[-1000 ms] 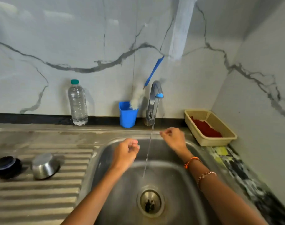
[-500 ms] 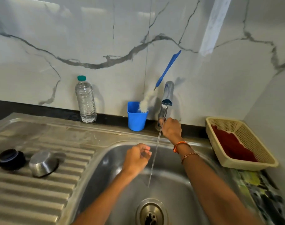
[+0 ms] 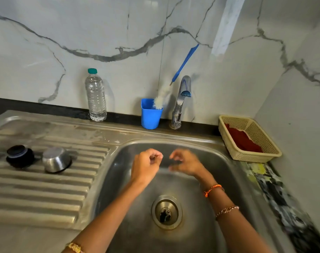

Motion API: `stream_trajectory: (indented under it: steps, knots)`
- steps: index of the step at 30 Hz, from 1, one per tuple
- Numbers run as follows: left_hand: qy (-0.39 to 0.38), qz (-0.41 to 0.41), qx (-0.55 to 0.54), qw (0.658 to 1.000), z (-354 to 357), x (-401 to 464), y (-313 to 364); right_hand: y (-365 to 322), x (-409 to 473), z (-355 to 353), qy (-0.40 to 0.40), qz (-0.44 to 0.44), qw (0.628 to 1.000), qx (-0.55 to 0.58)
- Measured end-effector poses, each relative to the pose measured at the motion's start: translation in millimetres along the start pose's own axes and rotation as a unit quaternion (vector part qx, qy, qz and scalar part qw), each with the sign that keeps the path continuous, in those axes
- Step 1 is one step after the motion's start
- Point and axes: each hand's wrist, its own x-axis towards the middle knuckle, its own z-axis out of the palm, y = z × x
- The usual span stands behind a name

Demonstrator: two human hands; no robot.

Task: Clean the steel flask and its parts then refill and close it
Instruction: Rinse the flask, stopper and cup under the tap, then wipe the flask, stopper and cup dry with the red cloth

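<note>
On the ribbed drainboard at the left lie two flask parts: a steel cup lid, mouth down, and a black stopper beside it. A sliver of steel shows at the far left edge; I cannot tell what it is. Both hands hang over the sink basin, close together and apart from the flask parts. My left hand is curled into a fist with nothing in it. My right hand is motion-blurred, its fingers loosely curled and holding nothing. No water runs from the tap.
Behind the sink stand a clear water bottle with a green cap and a blue cup holding a blue-handled bottle brush. A beige basket with a red cloth sits at the right. The drain lies below my hands.
My right hand has come back from the tap lever to the basin beside my left hand. The water stream has stopped.
</note>
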Motion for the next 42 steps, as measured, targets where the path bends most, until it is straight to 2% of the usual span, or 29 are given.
stream_trajectory:
  steps: [1, 2, 3, 4, 5, 6, 7, 8, 9, 10, 11, 12, 13, 14, 15, 16, 18, 19, 21, 24, 26, 27, 31, 35, 40, 42]
  knots:
    - [-0.002, 0.005, 0.003, 1.000, -3, -3, -1, 1, -3, 2, -0.091, 0.024, 0.995, -0.024]
    - [-0.003, 0.011, 0.005, 1.000, -8, -7, -2, -3, -10, 7, -0.086, 0.027, 0.996, -0.028]
    - [-0.001, 0.017, 0.005, 1.000, -14, -9, -3, -7, -14, 9, 0.017, 0.014, 1.000, 0.000]
    - [0.004, 0.023, 0.006, 1.000, -21, -11, -5, -13, -19, 12, 0.164, -0.001, 0.986, 0.023]
    - [0.009, 0.029, 0.006, 1.000, -28, -12, -7, -22, -24, 15, 0.258, -0.012, 0.966, 0.016]
    - [0.012, 0.032, 0.006, 0.999, -33, -13, -8, -30, -28, 16, 0.274, -0.037, 0.961, -0.022]
    - [0.006, 0.035, 0.005, 0.999, -40, -14, -9, -37, -31, 18, 0.186, -0.052, 0.978, -0.074]
    - [-0.004, 0.038, 0.005, 0.999, -46, -16, -10, -42, -32, 21, 0.032, -0.057, 0.988, -0.137]
    - [-0.016, 0.042, 0.008, 0.999, -52, -17, -13, -45, -33, 27, -0.110, -0.039, 0.979, -0.169]
    - [-0.024, 0.047, 0.011, 0.999, -57, -19, -16, -50, -36, 32, -0.197, -0.008, 0.964, -0.180]
    - [-0.030, 0.050, 0.011, 0.998, -62, -20, -17, -52, -39, 39, -0.192, 0.006, 0.965, -0.179]
    - [-0.033, 0.050, 0.008, 0.998, -66, -21, -19, -55, -41, 46, -0.119, 0.007, 0.979, -0.166]
    - [-0.033, 0.050, 0.003, 0.998, -70, -22, -20, -58, -43, 51, 0.001, 0.002, 0.990, -0.138]
    - [-0.033, 0.051, -0.001, 0.998, -72, -22, -21, -63, -46, 54, 0.103, 0.000, 0.988, -0.112]
    - [-0.033, 0.053, -0.001, 0.998, -72, -23, -21, -65, -48, 55, 0.154, -0.006, 0.983, -0.104]
    - [-0.035, 0.058, 0.000, 0.998, -72, -25, -20, -65, -50, 53, 0.155, -0.006, 0.983, -0.102]
    - [-0.038, 0.086, -0.002, 0.996, -71, -30, -16, -55, -52, 40, 0.095, 0.026, 0.989, -0.107]
    - [-0.039, 0.106, 0.000, 0.994, -69, -32, -13, -48, -55, 27, 0.092, 0.044, 0.989, -0.105]
    - [-0.061, 0.141, 0.034, 0.987, -65, -34, -10, -34, -62, -9, 0.181, 0.063, 0.978, -0.083]
    - [-0.079, 0.226, 0.145, 0.960, -54, -31, -6, -6, -71, -77, 0.329, 0.099, 0.934, -0.096]
    - [-0.104, 0.314, 0.236, 0.914, -43, -24, -6, 23, -63, -112, 0.367, 0.140, 0.913, -0.107]
    - [-0.125, 0.324, 0.266, 0.899, -37, -21, -4, 39, -55, -128, 0.364, 0.161, 0.910, -0.113]
    - [-0.163, 0.266, 0.311, 0.898, -6, -12, -3, 85, -12, -159, 0.234, 0.223, 0.941, -0.104]
    - [-0.139, 0.181, 0.341, 0.912, 15, -7, -1, 125, 23, -158, 0.125, 0.232, 0.957, -0.118]
    - [-0.110, 0.062, 0.292, 0.948, 35, -5, -7, 149, 46, -144, 0.117, 0.221, 0.944, -0.214]
    - [-0.109, 0.028, 0.281, 0.953, 42, -1, -11, 150, 51, -145, 0.149, 0.183, 0.942, -0.239]
